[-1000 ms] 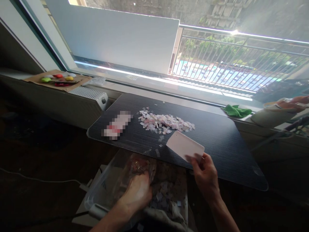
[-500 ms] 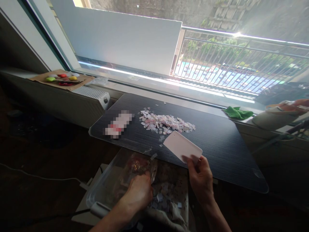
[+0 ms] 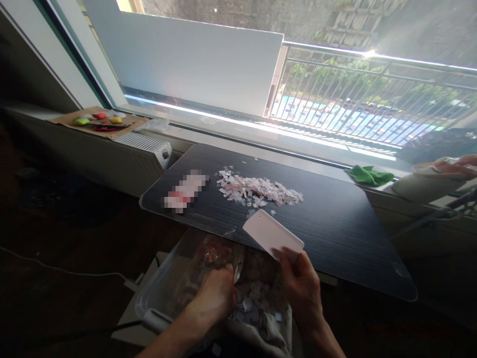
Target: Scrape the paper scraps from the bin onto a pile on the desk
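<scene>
Head view: step looks like scraping scraps [image 3: 261, 188] along bench [image 3: 328, 214]; next stroke wants card [image 3: 271, 232] edge flat. Right hand [image 3: 303, 281]: grip pinched on card, smooth, white, round-cornered, over near edge. Thin, flaky pile at card's 12 o'clock. Left hand [image 3: 220, 289] at card's 7–8, curled; can't tell on what.

The place looks like a room in a home, perhaps an upper-floor apartment: a panel radiator [image 3: 145, 147] runs along the windowsill [image 3: 261, 153], a green cloth [image 3: 370, 176] lies there, and past the white window frame [image 3: 89, 64] a metal railing [image 3: 328, 49] overlooks leafy trees [image 3: 316, 74].
</scene>
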Demonstrator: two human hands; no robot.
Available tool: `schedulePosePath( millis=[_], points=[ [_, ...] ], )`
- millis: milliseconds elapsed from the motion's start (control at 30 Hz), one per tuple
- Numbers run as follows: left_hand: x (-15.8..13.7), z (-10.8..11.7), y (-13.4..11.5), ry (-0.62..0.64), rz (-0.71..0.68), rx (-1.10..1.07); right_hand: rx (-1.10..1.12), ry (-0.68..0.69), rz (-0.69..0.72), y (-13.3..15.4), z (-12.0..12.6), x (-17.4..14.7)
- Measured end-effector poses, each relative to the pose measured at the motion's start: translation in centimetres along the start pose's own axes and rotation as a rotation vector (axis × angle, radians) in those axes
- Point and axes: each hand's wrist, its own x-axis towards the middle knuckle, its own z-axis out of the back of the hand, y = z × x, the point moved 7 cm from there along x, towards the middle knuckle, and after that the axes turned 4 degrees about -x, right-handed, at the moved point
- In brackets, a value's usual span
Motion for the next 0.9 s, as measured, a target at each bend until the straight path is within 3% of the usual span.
schedulePosePath(
  millis=[100,267,300,433,500,600,800,900],
  points=[
    [0.1,0.0,0.1,-0.006,-0.008,-0.017,-0.013,0.023,-0.005,-0.1,0.0,-0.2],
    [0.2,0.0,0.2,0.025,-0.013,-0.007,-0.031,0.087,0.128,1.6,-0.8,-0.1],
    [0.2,0.0,0.2,0.028,-0.006,-0.001,-0.057,0.06,0.144,1.6,-0.1,0.6],
    [0.2,0.1,0.4,-0.009,-0.018,0.016,-0.292,-0.264,0.087,-0.4,4.9,4.3],
    [0.3,0.0,0.5,-0.032,-0.033,0.02,-0.382,-0.254,0.112,-1.1,5.6,5.4],
    [0.6,-0.3,0.8,-0.017,-0.025,0.005,-0.45,-0.171,0.224,-0.4,3.9,5.0],
    [1.2,-0.7,1.0,0.047,0.021,-0.042,-0.35,0.004,0.54,4.2,-2.8,1.1],
    [1.1,-0.6,1.0,0.041,0.036,-0.038,-0.331,0.03,0.572,4.9,-3.3,1.2]
  ],
)
